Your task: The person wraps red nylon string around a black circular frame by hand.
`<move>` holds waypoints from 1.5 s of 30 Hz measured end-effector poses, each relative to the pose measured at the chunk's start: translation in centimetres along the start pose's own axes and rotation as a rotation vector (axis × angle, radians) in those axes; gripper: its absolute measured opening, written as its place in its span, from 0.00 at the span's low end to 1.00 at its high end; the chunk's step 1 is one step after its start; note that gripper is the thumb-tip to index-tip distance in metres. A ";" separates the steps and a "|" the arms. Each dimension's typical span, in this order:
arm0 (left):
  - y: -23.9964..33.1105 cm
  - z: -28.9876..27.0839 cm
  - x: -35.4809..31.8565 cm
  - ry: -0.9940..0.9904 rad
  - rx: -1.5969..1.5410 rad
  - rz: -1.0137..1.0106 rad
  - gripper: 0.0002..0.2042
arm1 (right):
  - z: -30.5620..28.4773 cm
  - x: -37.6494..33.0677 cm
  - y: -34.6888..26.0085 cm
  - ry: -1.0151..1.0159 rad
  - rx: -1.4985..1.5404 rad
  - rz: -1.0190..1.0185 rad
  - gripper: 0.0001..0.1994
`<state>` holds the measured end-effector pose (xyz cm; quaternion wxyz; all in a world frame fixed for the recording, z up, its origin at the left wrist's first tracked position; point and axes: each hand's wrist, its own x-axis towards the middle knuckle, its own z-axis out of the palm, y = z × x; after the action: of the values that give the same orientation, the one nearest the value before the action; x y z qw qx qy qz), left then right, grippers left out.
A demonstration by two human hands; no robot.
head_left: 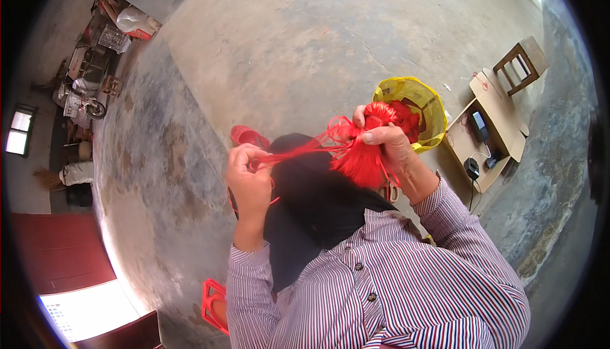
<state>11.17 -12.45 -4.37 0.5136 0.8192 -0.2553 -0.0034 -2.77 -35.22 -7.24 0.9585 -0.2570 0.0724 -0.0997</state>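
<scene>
A bundle of shiny red thread, shaped like a tassel [361, 163], is gripped near its top by my right hand [393, 144]. Its loose strands fan downward over my dark trousers. From the bundle, red strands [298, 152] stretch across to my left hand [250, 170], whose fingers are closed on their far end. Just behind my right hand stands a yellow basket [437, 104] with more red material inside. Below that hand, the handles of a pair of scissors [390, 191] show partly, the rest hidden.
At the right an opened cardboard box [476, 114] lies on the floor, holding dark devices and cables. A wooden stool [522, 65] stands beyond it. Red footwear [215, 304] is on my feet. Far left, a motorcycle [86, 104] and piled goods line the wall.
</scene>
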 end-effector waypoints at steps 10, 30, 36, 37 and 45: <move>-1.5 -0.9 0.8 0.275 0.076 0.012 0.07 | 0.1 -1.1 -2.9 0.053 0.253 -0.189 0.12; -6.6 -13.3 -0.7 0.450 -1.282 -0.749 0.17 | -12.6 -6.4 -15.5 0.525 -0.365 -0.524 0.05; -13.3 -14.8 -3.8 0.749 -1.487 -0.924 0.17 | -19.6 -4.2 -17.6 0.777 -0.252 -0.519 0.03; -13.8 -14.4 -4.2 0.768 -1.475 -0.916 0.14 | -21.5 -4.0 -18.6 0.765 -0.258 -0.617 0.03; -13.4 -11.0 -4.3 0.302 -0.074 -0.590 0.14 | -11.2 -3.1 -18.9 0.194 0.020 -0.643 0.07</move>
<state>15.89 3.17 -11.60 0.5519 0.8299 0.0721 -0.0400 -10.85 -55.88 -7.03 0.8691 -0.2464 0.0774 -0.4218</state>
